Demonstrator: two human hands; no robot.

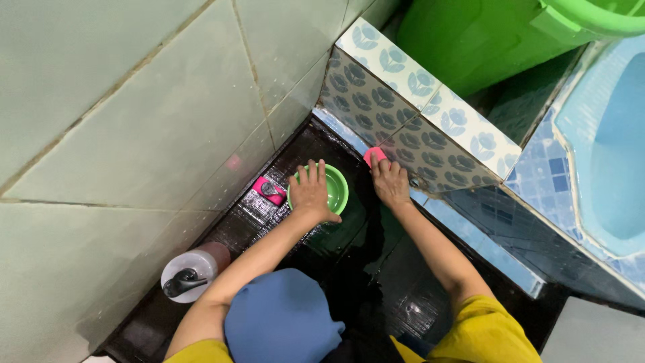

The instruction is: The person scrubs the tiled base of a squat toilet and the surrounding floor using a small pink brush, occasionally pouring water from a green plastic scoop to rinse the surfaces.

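Note:
My left hand (pixel 311 193) lies flat with fingers spread on a small green bowl (pixel 336 188) that stands on the dark wet floor. My right hand (pixel 391 180) presses a pink scrubber (pixel 373 155) against the low wall of flower-patterned tiles (pixel 396 138), near its bottom edge. Only the top of the pink scrubber shows above my fingers. Both forearms reach forward from yellow sleeves.
A pink bottle with a dark cap (pixel 269 190) lies left of the bowl. A pump bottle (pixel 191 271) stands by the pale green wall (pixel 134 121). A green bucket (pixel 497 33) sits behind the ledge; a blue basin (pixel 605 141) is at right. Blue cloth (pixel 282 319) covers my knee.

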